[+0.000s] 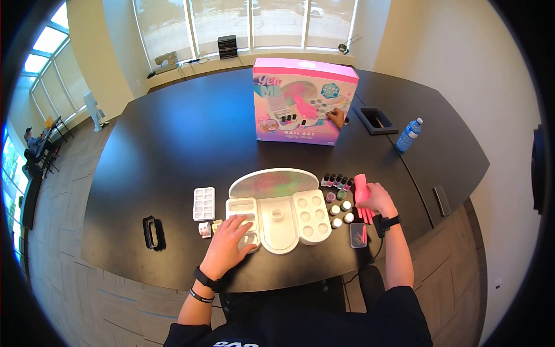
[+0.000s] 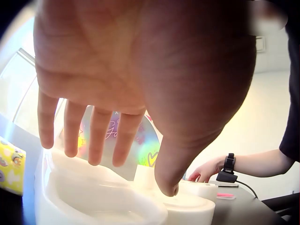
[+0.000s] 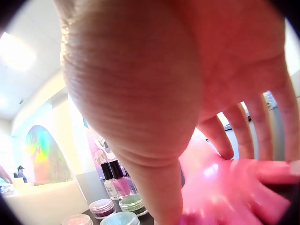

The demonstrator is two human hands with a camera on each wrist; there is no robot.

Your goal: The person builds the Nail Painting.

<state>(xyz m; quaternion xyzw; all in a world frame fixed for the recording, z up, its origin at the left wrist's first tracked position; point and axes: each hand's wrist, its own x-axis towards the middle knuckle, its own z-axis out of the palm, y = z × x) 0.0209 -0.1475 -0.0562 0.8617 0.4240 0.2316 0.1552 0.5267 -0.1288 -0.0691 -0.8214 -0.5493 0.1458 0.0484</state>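
Observation:
My left hand (image 1: pixel 227 243) lies spread over the left section of a white nail art station (image 1: pixel 280 237), its fingers straight above the hollow compartments (image 2: pixel 101 201). The station has a curved mirror (image 1: pixel 272 183) at its back and a tray with round wells (image 1: pixel 313 217) on its right. My right hand (image 1: pixel 378 199) grips a pink plastic model hand (image 1: pixel 361 188), thumb on one side and fingers across the other. The model hand lies flat on the table, its pink fingers toward me. Beside it stand nail polish bottles (image 3: pixel 120 180) and small jars (image 3: pixel 133 204).
A pink nail art box (image 1: pixel 300 110) stands behind the station. At left lie a white tray of wells (image 1: pixel 204 203), a sticker roll (image 1: pixel 204 229) and a black case (image 1: pixel 151 233). A clear box (image 1: pixel 358 236), a water bottle (image 1: pixel 409 135) and a phone (image 1: pixel 441 200) are at right.

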